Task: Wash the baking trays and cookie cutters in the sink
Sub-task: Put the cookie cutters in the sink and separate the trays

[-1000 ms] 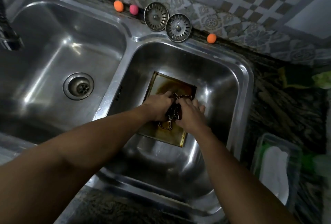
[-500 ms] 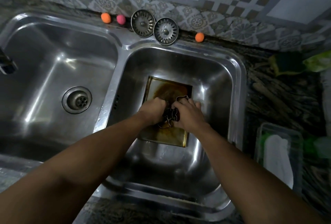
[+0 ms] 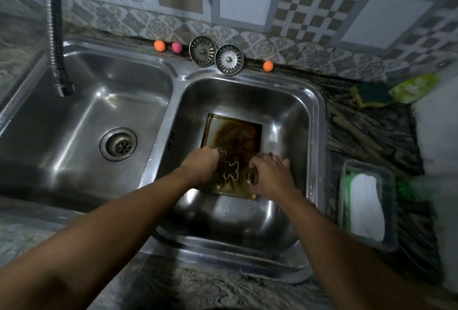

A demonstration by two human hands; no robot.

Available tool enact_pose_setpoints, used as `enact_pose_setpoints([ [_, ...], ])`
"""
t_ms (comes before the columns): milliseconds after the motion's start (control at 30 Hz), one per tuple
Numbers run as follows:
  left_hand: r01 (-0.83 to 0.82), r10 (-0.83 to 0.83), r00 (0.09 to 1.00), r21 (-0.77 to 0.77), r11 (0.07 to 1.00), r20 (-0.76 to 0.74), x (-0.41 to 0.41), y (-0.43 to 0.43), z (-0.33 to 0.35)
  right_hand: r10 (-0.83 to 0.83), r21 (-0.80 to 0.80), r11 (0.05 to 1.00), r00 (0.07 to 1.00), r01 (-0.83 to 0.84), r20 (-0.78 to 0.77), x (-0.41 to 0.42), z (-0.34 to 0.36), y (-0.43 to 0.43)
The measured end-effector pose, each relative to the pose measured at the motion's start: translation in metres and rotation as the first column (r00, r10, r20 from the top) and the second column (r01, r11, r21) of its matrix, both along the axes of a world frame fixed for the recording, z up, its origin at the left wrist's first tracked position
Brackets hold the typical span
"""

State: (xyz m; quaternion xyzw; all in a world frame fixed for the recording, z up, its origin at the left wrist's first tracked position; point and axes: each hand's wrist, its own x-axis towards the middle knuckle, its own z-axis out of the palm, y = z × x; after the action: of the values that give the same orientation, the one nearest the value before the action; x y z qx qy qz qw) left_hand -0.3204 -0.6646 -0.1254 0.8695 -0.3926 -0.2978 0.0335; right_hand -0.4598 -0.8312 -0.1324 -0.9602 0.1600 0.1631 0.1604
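- A stained tray (image 3: pixel 250 133) is seen lying flat on the floor of the right basin of the sink (image 3: pixel 318 136).
- The left hand (image 3: pixel 200 166) is held over the tray's left side, fingers curled around wire cutters (image 3: pixel 231 170), which hang just above the tray.
- The right hand (image 3: pixel 270 175) is placed over the tray's right edge, fingers stretched out. A small dark ring is seen by its thumb, but whether it is gripped cannot be told.
- Two strainers (image 3: pixel 202 50) are propped against the wall tiles behind the sink, with three small balls (image 3: pixel 159 45) beside them.
- A hose tap (image 3: pixel 55 37) is hung over the left basin.
- A sponge (image 3: pixel 374 94) and a tub (image 3: pixel 391 185) with a white cloth are set on the counter to the right.
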Motion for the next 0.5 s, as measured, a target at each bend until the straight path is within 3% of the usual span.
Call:
enact_pose_setpoints([
  [133,0.124,-0.115,0.984,0.062,0.990,-0.138,-0.040,0.026,0.010,-0.053,-0.040,0.998,0.980,0.047,-0.193,-0.037,0.008,0.032],
  [267,0.206,-0.160,0.927,0.103,0.973,-0.339,-0.059,0.037,0.005,-0.123,0.025,0.990,0.927,0.141,-0.355,-0.057,0.012,0.055],
  [500,0.236,-0.153,0.937,0.246,0.940,-0.314,-0.076,0.032,-0.008,-0.129,0.093,0.978,0.891,0.187,-0.435,-0.070,0.008,0.070],
])
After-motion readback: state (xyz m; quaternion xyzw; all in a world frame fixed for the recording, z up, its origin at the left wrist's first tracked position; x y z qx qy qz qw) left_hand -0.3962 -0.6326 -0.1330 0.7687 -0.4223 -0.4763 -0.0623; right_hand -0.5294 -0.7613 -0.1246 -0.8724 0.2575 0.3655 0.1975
